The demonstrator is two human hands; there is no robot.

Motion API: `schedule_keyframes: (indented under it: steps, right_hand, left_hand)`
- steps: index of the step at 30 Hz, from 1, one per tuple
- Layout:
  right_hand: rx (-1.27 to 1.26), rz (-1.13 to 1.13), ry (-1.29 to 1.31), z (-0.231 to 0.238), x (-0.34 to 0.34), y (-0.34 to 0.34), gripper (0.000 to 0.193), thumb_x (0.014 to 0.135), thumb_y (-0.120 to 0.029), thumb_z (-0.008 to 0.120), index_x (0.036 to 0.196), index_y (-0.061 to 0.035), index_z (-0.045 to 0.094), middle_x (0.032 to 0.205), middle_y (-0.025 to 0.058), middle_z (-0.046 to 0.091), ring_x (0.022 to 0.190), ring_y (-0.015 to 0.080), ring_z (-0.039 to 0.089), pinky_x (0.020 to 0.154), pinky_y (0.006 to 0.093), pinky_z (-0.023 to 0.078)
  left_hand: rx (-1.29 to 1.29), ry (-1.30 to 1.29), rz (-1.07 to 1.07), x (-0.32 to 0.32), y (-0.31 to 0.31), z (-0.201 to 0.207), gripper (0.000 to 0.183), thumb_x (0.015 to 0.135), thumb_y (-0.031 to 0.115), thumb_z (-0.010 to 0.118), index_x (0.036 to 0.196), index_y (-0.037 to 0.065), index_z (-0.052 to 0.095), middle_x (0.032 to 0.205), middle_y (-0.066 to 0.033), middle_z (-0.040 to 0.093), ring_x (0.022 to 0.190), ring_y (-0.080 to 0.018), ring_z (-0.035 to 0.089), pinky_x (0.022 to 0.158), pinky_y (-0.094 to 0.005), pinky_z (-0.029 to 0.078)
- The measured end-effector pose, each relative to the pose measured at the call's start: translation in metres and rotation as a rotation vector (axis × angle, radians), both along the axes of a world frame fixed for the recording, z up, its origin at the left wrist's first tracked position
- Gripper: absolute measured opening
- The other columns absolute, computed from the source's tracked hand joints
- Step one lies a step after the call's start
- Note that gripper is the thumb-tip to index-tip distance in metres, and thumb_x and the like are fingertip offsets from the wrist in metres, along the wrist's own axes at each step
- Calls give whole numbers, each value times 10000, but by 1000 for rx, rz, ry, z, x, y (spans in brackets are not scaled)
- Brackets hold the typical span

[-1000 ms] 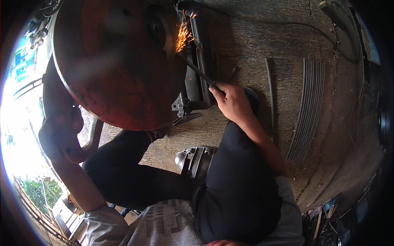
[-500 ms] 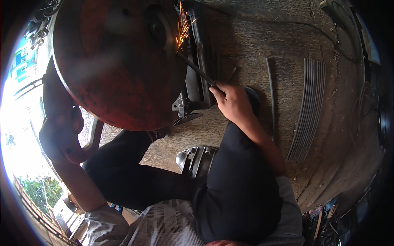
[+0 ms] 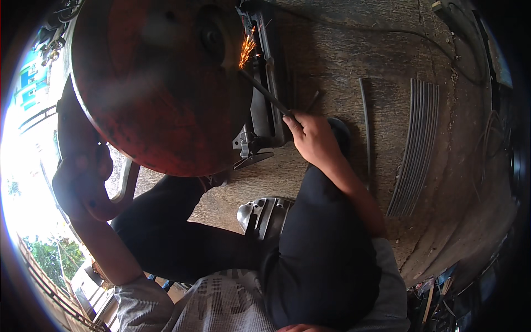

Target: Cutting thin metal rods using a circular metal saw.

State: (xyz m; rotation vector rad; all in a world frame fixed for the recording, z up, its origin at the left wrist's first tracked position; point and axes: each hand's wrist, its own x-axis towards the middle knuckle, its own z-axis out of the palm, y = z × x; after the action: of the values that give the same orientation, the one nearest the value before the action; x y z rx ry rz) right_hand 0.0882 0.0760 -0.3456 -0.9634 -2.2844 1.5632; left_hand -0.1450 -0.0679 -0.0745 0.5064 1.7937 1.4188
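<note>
The large red, worn disc guard of a cut-off saw (image 3: 149,110) fills the upper left. My left hand (image 3: 83,185) is closed around the saw's looped handle (image 3: 128,180) at the left. A short dark metal rod (image 3: 265,93) is gripped in my right hand (image 3: 312,133), thumb along it. The rod's far end meets the edge of the guard, where orange sparks (image 3: 247,51) spray upward. The cutting disc itself is hidden under the guard. Beside the rod runs the saw's metal base and clamp (image 3: 274,105).
Several thin rods (image 3: 415,146) lie side by side on the worn wooden board (image 3: 343,61) to the right. A single rod (image 3: 365,127) lies nearer my right forearm. A dark cable (image 3: 381,30) crosses the far side. Between my legs sits a grey metal casting (image 3: 265,214).
The spray of sparks has become shorter and leans slightly more to the right. Both hands, the rod and the saw stay nearly where they were.
</note>
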Motion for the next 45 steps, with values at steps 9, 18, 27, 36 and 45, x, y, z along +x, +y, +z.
schedule_keyframes:
  steps: [9,18,27,36,45]
  right_hand:
    - [-58,10,19,-2,0,0,300,950,-268,503,767,-36,558,523,154,520,504,367,552,458,447,400]
    - [-101,3,-20,1,2,-2,312,949,-285,505,772,-37,571,523,153,524,500,359,556,463,436,401]
    - [-108,-19,-18,11,0,1,241,915,-251,568,817,-38,626,530,149,534,491,320,572,460,394,412]
    - [-30,-46,13,5,1,0,201,896,-231,591,826,-47,632,534,154,536,498,327,573,458,399,415]
    - [21,-41,6,6,1,0,167,872,-204,618,824,-45,632,534,151,543,496,326,578,449,397,429]
  left_hand:
    - [-130,184,379,-9,-12,-11,336,766,192,549,1018,-29,522,793,-75,541,700,-154,476,630,-266,376]
    - [-82,185,278,2,-5,-7,381,767,203,548,1059,-39,509,806,-76,539,700,-144,469,627,-267,370]
    - [-135,225,435,-14,-15,-12,397,798,206,512,1111,-39,501,847,-69,536,691,-136,446,636,-274,364]
    - [-150,265,191,-8,-11,-10,350,820,172,478,1098,-41,495,825,-64,527,687,-137,437,623,-260,349]
    - [-46,196,117,-12,-28,-9,286,849,135,450,1078,-29,501,836,-67,543,746,-123,489,676,-227,386]
